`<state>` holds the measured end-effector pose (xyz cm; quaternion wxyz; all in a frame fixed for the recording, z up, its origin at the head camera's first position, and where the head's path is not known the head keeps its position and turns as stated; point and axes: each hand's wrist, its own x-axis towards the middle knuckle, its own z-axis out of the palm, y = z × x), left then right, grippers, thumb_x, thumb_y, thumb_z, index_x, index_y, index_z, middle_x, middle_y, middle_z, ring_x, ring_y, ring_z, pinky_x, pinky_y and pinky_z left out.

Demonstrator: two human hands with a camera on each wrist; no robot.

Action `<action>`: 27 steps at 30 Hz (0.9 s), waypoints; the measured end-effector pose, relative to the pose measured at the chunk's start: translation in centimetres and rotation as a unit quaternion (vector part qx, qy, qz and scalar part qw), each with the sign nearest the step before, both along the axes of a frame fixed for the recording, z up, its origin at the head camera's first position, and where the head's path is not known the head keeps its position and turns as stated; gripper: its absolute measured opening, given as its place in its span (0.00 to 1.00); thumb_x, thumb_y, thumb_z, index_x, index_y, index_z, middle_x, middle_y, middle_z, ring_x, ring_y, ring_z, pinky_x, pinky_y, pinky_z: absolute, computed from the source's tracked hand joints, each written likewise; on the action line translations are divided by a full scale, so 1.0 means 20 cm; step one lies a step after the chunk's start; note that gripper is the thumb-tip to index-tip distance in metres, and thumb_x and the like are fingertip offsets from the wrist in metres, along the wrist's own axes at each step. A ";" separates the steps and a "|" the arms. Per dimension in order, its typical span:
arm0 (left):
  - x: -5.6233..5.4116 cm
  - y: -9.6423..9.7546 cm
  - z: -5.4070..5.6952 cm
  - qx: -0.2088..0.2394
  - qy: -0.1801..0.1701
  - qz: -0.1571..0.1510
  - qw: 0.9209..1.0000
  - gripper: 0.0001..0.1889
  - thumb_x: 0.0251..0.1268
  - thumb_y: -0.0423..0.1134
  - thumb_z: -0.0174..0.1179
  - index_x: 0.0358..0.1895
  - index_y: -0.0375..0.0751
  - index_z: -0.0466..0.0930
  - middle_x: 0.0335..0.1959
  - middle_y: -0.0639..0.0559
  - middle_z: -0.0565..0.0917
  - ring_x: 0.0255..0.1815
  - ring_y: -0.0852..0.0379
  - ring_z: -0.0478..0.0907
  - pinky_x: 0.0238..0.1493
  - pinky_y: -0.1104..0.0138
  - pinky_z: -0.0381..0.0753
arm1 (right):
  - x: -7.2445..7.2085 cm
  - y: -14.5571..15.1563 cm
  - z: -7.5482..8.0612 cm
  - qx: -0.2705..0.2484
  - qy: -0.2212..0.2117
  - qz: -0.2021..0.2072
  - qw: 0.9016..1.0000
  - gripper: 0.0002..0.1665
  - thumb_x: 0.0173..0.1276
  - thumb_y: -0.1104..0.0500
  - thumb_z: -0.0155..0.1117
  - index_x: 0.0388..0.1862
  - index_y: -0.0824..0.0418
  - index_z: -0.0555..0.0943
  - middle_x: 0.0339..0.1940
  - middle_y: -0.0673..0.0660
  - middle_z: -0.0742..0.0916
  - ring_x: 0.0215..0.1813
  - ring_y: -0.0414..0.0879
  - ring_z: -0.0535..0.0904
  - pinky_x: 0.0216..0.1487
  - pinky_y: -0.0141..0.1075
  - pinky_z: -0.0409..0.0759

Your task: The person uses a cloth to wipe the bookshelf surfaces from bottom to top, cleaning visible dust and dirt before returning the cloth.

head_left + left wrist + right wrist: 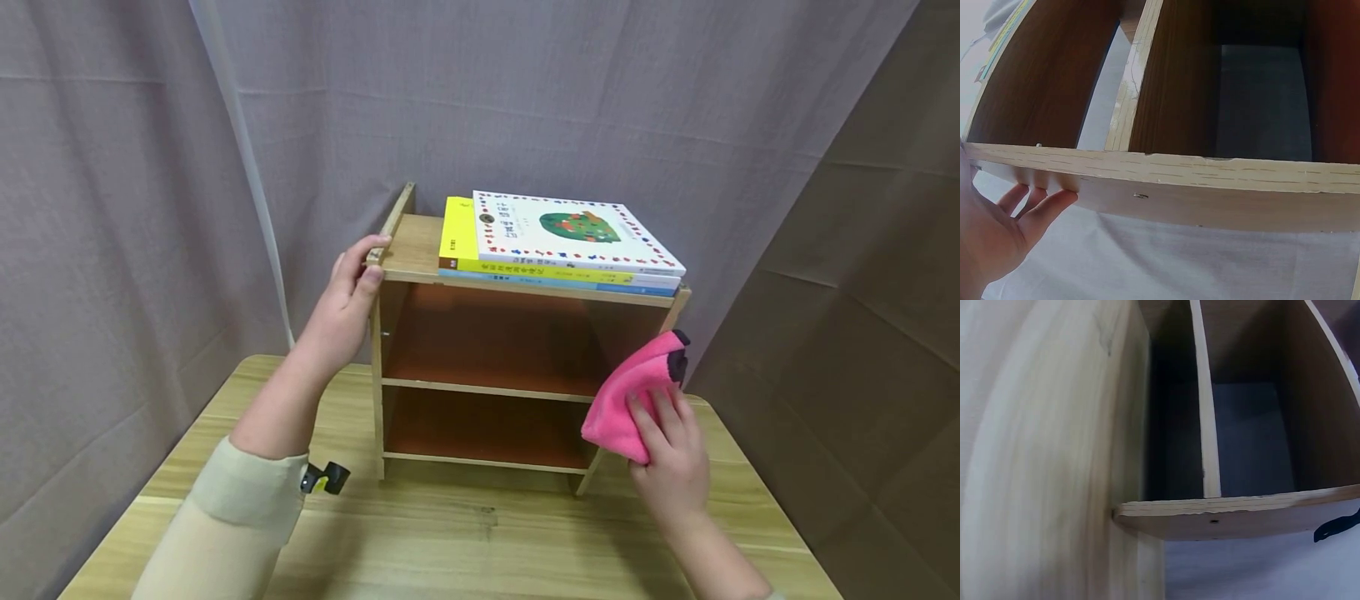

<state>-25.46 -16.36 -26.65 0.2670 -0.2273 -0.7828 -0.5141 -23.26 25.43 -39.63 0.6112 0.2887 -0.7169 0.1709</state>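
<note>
A small wooden shelf (491, 389) with reddish-brown boards stands on the table. My left hand (341, 304) grips the upper front corner of its left side panel; in the left wrist view, fingers (1047, 209) of that hand lie against the panel's outer face. A pink cloth (626, 400) with black trim is bunched in my right hand (678, 467), beside the shelf's right side panel. On the top board lies a stack of books: a white one (577, 229) uppermost, a yellow one (459, 229) under it, blue at the bottom. My right hand is out of the right wrist view.
The wooden table (420, 542) extends around the shelf, with a dark mark (487, 517) near its front. Grey curtain (525, 100) hangs behind and at the left, a darker brown one (847, 308) at the right. A black strap piece (325, 478) sits at my left sleeve.
</note>
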 end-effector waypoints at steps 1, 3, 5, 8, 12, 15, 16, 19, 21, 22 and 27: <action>0.00 0.00 0.00 0.000 0.000 0.000 1.000 0.21 0.82 0.50 0.40 0.72 0.55 0.62 0.56 0.42 0.63 0.52 0.49 0.63 0.55 0.51 0.65 | 0.00 0.00 -0.01 0.001 -0.004 -0.001 1.000 0.24 0.51 0.67 0.56 0.48 0.66 0.85 0.50 0.70 0.84 0.57 0.73 0.74 0.72 0.49 0.65; 0.00 0.00 0.00 0.001 0.000 -0.001 1.000 0.21 0.82 0.50 0.40 0.72 0.55 0.62 0.56 0.42 0.64 0.52 0.49 0.63 0.55 0.51 0.65 | 0.00 0.01 -0.03 0.002 -0.011 -0.001 1.000 0.25 0.49 0.68 0.57 0.48 0.66 0.85 0.50 0.70 0.84 0.57 0.73 0.73 0.72 0.49 0.64; 0.01 0.00 0.00 0.000 0.000 0.001 1.000 0.21 0.82 0.50 0.39 0.72 0.55 0.62 0.56 0.42 0.63 0.53 0.49 0.63 0.55 0.51 0.65 | 0.00 0.01 -0.05 0.002 -0.011 -0.001 1.000 0.25 0.48 0.68 0.57 0.48 0.66 0.85 0.50 0.70 0.84 0.57 0.72 0.73 0.72 0.49 0.64; 0.01 0.00 0.00 -0.001 -0.002 0.002 1.000 0.21 0.82 0.50 0.39 0.72 0.55 0.62 0.55 0.42 0.63 0.53 0.49 0.63 0.55 0.51 0.65 | 0.00 0.01 -0.08 0.004 -0.017 -0.002 1.000 0.25 0.50 0.67 0.56 0.48 0.65 0.85 0.50 0.69 0.84 0.57 0.72 0.73 0.72 0.48 0.63; 0.01 0.00 0.01 0.000 -0.003 0.003 1.000 0.21 0.82 0.49 0.40 0.72 0.56 0.62 0.56 0.42 0.63 0.53 0.50 0.63 0.56 0.51 0.65 | 0.00 0.03 -0.11 0.010 -0.025 -0.006 1.000 0.24 0.53 0.65 0.55 0.49 0.64 0.85 0.51 0.69 0.84 0.57 0.72 0.73 0.72 0.48 0.63; 0.02 0.00 0.01 0.002 -0.004 0.003 1.000 0.21 0.82 0.48 0.40 0.72 0.56 0.62 0.57 0.42 0.63 0.53 0.49 0.63 0.56 0.50 0.65 | 0.01 0.03 -0.13 0.016 -0.032 -0.007 0.999 0.25 0.51 0.65 0.56 0.49 0.64 0.85 0.52 0.69 0.84 0.57 0.73 0.73 0.70 0.51 0.65; 0.02 0.00 0.01 0.002 -0.005 0.003 1.000 0.21 0.82 0.48 0.40 0.72 0.56 0.62 0.57 0.41 0.63 0.53 0.49 0.63 0.56 0.50 0.65 | 0.01 0.04 -0.13 0.017 -0.036 -0.007 0.999 0.26 0.50 0.66 0.55 0.50 0.64 0.85 0.52 0.69 0.84 0.58 0.73 0.73 0.69 0.52 0.66; 0.03 0.00 0.02 0.004 -0.006 0.002 1.000 0.21 0.82 0.47 0.40 0.73 0.56 0.62 0.57 0.41 0.63 0.53 0.48 0.63 0.57 0.50 0.65 | 0.02 0.04 -0.15 0.022 -0.048 -0.011 0.999 0.27 0.49 0.66 0.55 0.50 0.64 0.85 0.53 0.68 0.84 0.58 0.73 0.73 0.67 0.54 0.66; 0.03 0.01 0.02 0.004 -0.007 0.001 1.000 0.21 0.82 0.46 0.40 0.73 0.56 0.62 0.57 0.41 0.63 0.54 0.48 0.63 0.57 0.50 0.65 | 0.02 0.04 -0.16 0.023 -0.053 -0.014 0.998 0.27 0.50 0.65 0.54 0.51 0.63 0.85 0.54 0.68 0.84 0.59 0.73 0.73 0.68 0.53 0.66; 0.03 0.01 0.02 0.004 -0.007 0.000 1.000 0.21 0.82 0.46 0.40 0.73 0.56 0.62 0.57 0.41 0.63 0.54 0.48 0.63 0.57 0.50 0.65 | 0.02 0.04 -0.16 0.023 -0.056 -0.015 0.998 0.27 0.51 0.64 0.54 0.51 0.63 0.85 0.54 0.68 0.84 0.59 0.72 0.73 0.69 0.52 0.65; 0.02 0.00 0.01 0.002 -0.009 0.000 1.000 0.21 0.82 0.48 0.40 0.73 0.56 0.61 0.57 0.41 0.63 0.54 0.49 0.63 0.57 0.50 0.65 | 0.02 0.03 -0.17 0.015 -0.056 -0.021 0.998 0.22 0.64 0.58 0.53 0.51 0.64 0.84 0.55 0.68 0.83 0.60 0.71 0.73 0.73 0.46 0.61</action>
